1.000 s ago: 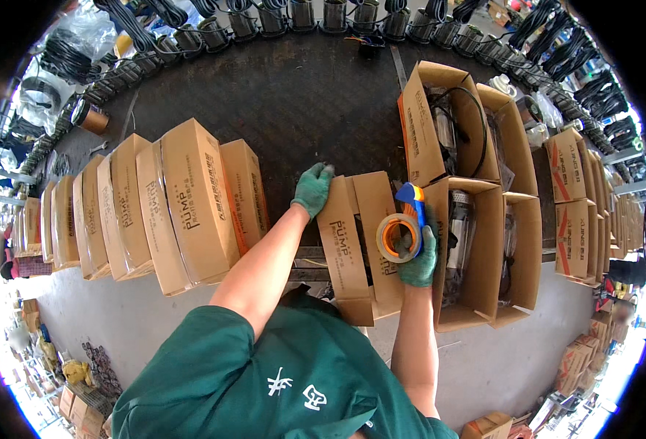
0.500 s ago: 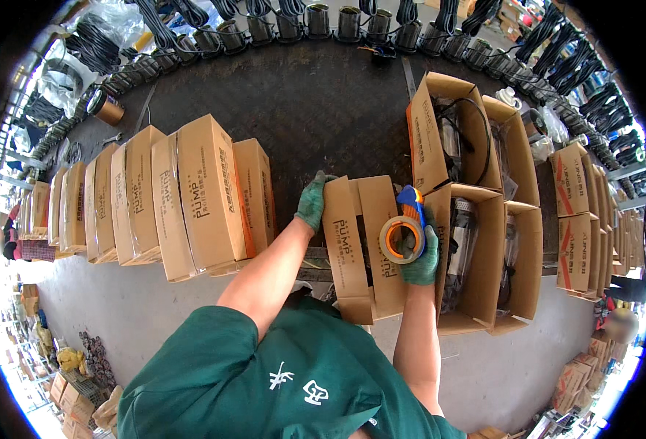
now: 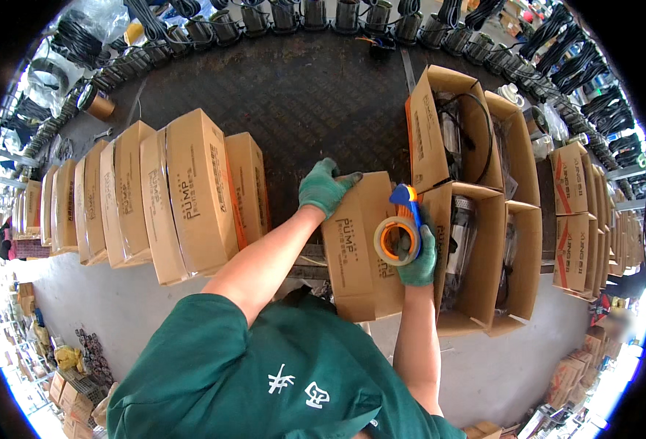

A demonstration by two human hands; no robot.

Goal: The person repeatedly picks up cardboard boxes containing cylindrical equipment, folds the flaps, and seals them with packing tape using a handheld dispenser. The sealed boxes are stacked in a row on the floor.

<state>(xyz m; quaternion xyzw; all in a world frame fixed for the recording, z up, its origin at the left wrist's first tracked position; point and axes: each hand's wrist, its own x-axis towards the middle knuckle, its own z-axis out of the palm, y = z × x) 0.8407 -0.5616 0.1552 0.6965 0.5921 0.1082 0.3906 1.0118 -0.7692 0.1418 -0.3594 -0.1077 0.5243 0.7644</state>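
Left of the open carton (image 3: pixel 488 252), I see the flapped carton (image 3: pixel 356 267) newly gapless, folding seemingly done, left hand (image 3: pixel 324 190) loosely spread at its far edge, right hand (image 3: pixel 421 265) gripping the tape dispenser (image 3: pixel 406 211).

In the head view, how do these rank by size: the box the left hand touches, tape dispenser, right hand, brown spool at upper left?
1. Box
2. Tape dispenser and right hand: too alike to rank
3. Brown spool, though it sits farther off
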